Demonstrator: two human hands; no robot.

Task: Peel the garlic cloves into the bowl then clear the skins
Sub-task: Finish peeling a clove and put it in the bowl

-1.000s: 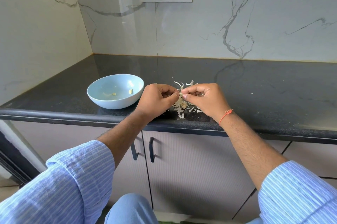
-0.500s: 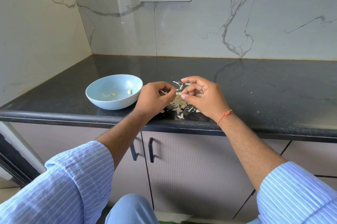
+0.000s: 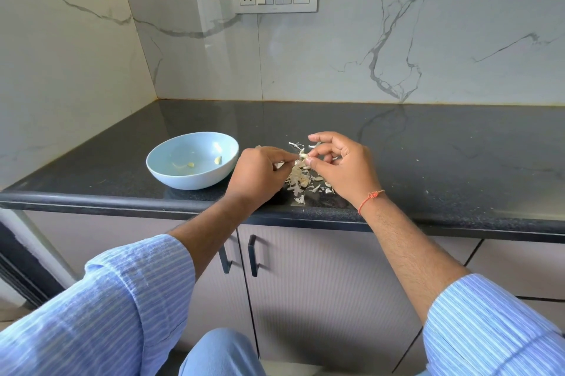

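head view: garlic clove (image 3: 303,156) pinched between left hand (image 3: 260,172) and right hand (image 3: 342,167), over skins (image 3: 298,180) on table (image 3: 428,146), right of bowl (image 3: 192,160). advice: strip skin downward onto pile, hold clove firmly.

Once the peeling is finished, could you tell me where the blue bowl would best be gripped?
Probably the blue bowl by its right rim, from above, thumb inside: the bowl stands upright and open, that rim lies nearest the left hand, and the peeled cloves lie low inside, clear of it.
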